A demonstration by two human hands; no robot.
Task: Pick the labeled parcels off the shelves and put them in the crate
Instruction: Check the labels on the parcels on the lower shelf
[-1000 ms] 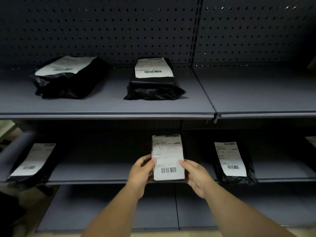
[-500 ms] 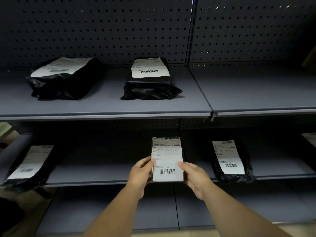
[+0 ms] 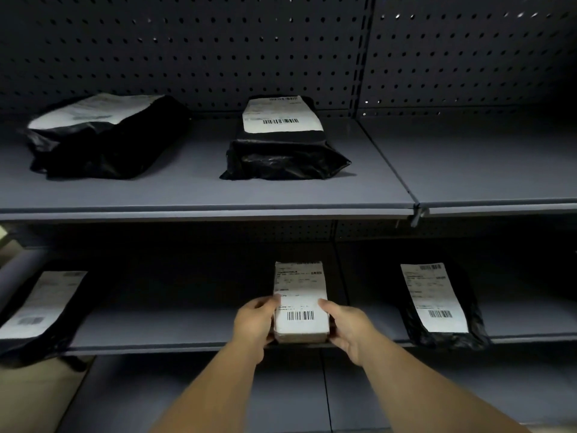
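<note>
A small box parcel with a white barcode label (image 3: 300, 303) sits at the front edge of the middle shelf (image 3: 156, 339). My left hand (image 3: 254, 323) grips its left side and my right hand (image 3: 349, 326) grips its right side, fingers curled under it. Other black bagged parcels with labels lie around: one at the right of the same shelf (image 3: 440, 307), one at its left end (image 3: 34, 314), and two on the upper shelf, at the left (image 3: 103, 139) and in the middle (image 3: 281, 142). No crate is in view.
The upper shelf (image 3: 218, 207) juts out above my hands. A dark pegboard back wall (image 3: 187, 48) stands behind. A lower shelf (image 3: 281, 395) lies below my forearms. Tan floor (image 3: 37, 398) shows at the lower left.
Both hands have slid lower along the box's sides and now wrap under its near end. The box has tipped flatter toward the shelf edge.
</note>
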